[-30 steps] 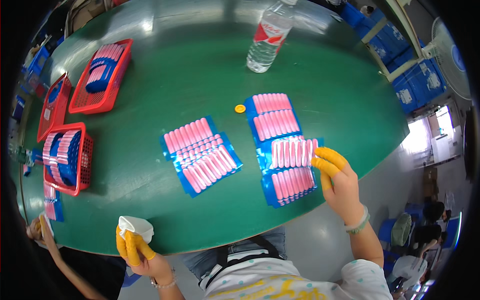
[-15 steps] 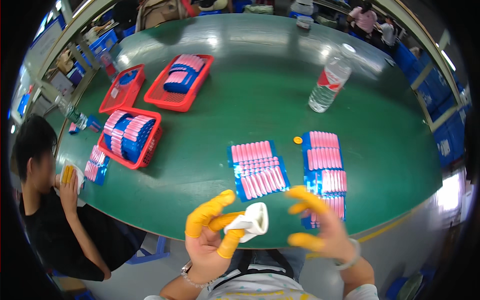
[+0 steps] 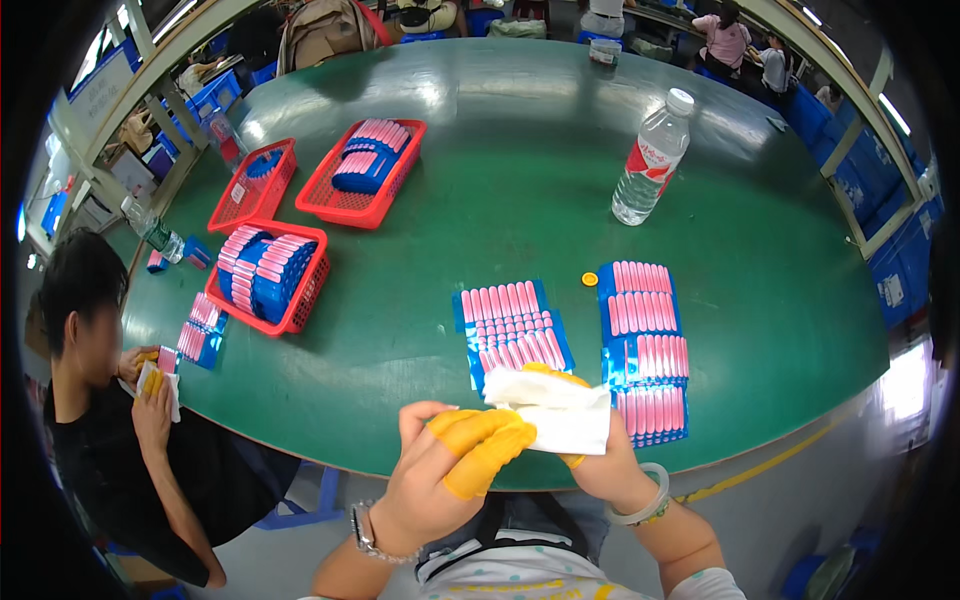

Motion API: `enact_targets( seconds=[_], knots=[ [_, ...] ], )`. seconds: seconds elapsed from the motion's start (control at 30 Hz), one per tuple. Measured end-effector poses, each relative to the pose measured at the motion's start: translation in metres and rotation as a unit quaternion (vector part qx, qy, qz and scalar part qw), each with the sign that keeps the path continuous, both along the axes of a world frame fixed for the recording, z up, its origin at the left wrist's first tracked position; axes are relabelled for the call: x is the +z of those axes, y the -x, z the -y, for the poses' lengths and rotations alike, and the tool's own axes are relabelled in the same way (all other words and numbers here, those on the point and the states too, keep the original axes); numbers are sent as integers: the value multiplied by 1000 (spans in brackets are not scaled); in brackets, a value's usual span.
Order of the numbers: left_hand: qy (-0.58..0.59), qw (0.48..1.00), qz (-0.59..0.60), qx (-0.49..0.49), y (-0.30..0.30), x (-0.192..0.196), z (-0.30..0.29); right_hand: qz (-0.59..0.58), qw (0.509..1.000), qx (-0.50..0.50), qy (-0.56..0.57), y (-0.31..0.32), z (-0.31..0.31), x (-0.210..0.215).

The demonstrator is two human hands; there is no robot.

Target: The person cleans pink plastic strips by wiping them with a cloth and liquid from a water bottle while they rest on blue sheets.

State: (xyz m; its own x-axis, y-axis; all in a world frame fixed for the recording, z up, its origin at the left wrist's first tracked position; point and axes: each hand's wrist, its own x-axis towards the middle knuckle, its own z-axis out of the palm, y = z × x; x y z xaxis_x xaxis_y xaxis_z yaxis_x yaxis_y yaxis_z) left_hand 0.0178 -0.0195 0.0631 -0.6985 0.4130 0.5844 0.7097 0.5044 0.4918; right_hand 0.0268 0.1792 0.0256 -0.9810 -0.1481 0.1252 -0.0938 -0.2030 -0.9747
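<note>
Green table (image 3: pixel 480 230) with 2 hands at a white cloth (image 3: pixel 572 428).
The left hand (image 3: pixel 440 490) closes its yellow-covered fingers on the cloth's left end; the right hand (image 3: pixel 610 470) grips the right end, some fingers hidden behind. The cloth is held over the near edge, partly covering the left pack (image 3: pixel 508 325) from view; the right pack (image 3: pixel 645 350) lies beside that one, both pink and blue. Just past them is a yellow disc (image 3: pixel 590 280). Farther off, 3 red baskets (image 3: pixel 314 290) stand leftward, a bottle (image 3: pixel 650 170) upright rightward, a brown bag (image 3: pixel 325 35) beyond.
</note>
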Motion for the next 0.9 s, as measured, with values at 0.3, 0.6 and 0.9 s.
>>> enact_targets(
  seconds=[0.3, 0.6, 0.9],
  knots=[
    [47, 998, -14, 49, 16, 17, 6, 103, 984, 133, 66, 7, -8, 5],
    [-54, 979, 195, -17, 14, 9, 15, 87, 987, 119, 56, 17, -2, 1],
    [3, 989, 141, -32, 20, 3, 39, 126, 972, 139, 140, 13, 13, 3]
  ],
)
